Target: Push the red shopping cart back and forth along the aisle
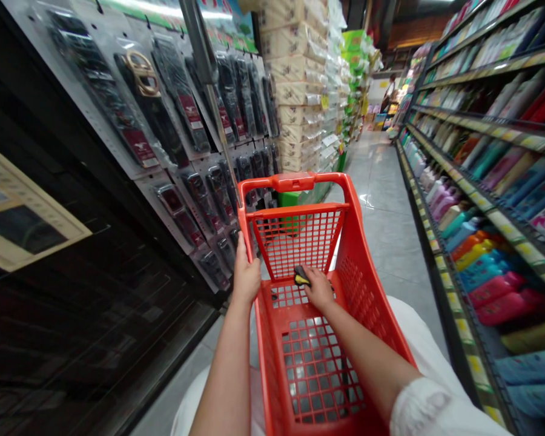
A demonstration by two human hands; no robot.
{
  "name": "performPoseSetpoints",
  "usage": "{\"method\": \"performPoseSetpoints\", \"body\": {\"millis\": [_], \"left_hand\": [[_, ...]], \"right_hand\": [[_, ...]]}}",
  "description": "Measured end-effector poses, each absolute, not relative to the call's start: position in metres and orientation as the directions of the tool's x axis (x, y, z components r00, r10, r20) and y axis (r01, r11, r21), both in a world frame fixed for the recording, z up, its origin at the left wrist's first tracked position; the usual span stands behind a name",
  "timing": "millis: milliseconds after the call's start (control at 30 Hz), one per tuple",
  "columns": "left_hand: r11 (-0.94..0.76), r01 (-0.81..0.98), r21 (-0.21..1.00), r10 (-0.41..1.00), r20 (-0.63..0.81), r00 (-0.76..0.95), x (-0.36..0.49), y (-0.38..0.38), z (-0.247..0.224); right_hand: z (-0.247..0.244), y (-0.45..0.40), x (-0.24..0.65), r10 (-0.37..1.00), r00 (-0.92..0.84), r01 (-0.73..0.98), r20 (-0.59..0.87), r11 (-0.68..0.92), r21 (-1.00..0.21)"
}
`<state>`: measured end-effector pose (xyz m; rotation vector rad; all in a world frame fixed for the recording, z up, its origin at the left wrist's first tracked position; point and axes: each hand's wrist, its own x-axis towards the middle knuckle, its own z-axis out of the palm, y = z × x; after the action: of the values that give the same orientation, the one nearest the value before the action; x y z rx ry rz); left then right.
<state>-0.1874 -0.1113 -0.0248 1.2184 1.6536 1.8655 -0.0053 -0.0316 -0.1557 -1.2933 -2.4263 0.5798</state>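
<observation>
A red plastic shopping basket [266, 357] with grid panels stands between my legs, its red top handle [295, 181] at the far end. My left hand [246, 277] is closed on the basket's left rim, thumb over the edge. Inside the basket, near the far grid panel, my right hand [320, 290] holds a small black and yellow object [302, 277]. Its exact kind is hard to make out. The fingers of that hand are closed around it and partly hidden. Through the basket's grid bottom, the grey floor shows.
On the left, packaged belts [179, 100] hang on a white display panel. A metal pole [220, 115] slants in front of them down to the basket. Stacked wrapped packs [300, 91] rise behind. Shelves of bottles [485, 260] line the right side. A tiled aisle [376, 175] runs ahead.
</observation>
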Motion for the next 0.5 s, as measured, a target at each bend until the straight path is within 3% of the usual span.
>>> {"method": "performPoseSetpoints", "body": {"millis": [67,133,200,267,367,433,500], "left_hand": [[-0.237,0.267,0.934,0.765,0.349,-0.541,-0.187,-0.111,-0.025],[-0.232,0.263,0.936,0.774,0.342,-0.533,-0.188,-0.111,-0.025],[-0.231,0.261,0.937,0.775,0.339,-0.533,-0.189,-0.111,-0.026],[-0.23,0.262,0.937,0.773,0.34,-0.536,-0.189,-0.111,-0.026],[-0.239,0.252,0.938,0.762,0.342,-0.55,-0.188,-0.111,-0.026],[-0.244,0.253,0.936,0.754,0.347,-0.558,-0.187,-0.111,-0.026],[-0.249,0.262,0.932,0.753,0.356,-0.553,-0.187,-0.112,-0.026]], "right_hand": [[-0.126,-0.026,-0.023,0.797,-0.492,0.599,0.351,0.602,-0.527],[-0.093,-0.014,-0.033,0.726,-0.341,0.529,0.597,0.673,-0.517],[-0.066,0.001,-0.034,0.687,-0.12,0.542,0.717,0.65,-0.532],[-0.051,0.018,-0.032,0.703,0.151,0.567,0.695,0.514,-0.644],[-0.045,0.035,-0.037,0.763,0.463,0.493,0.451,0.201,-0.847],[-0.047,0.035,-0.052,0.793,0.519,0.443,0.319,0.07,-0.894],[-0.048,0.027,-0.076,0.819,0.5,0.437,0.282,0.043,-0.898]]}}
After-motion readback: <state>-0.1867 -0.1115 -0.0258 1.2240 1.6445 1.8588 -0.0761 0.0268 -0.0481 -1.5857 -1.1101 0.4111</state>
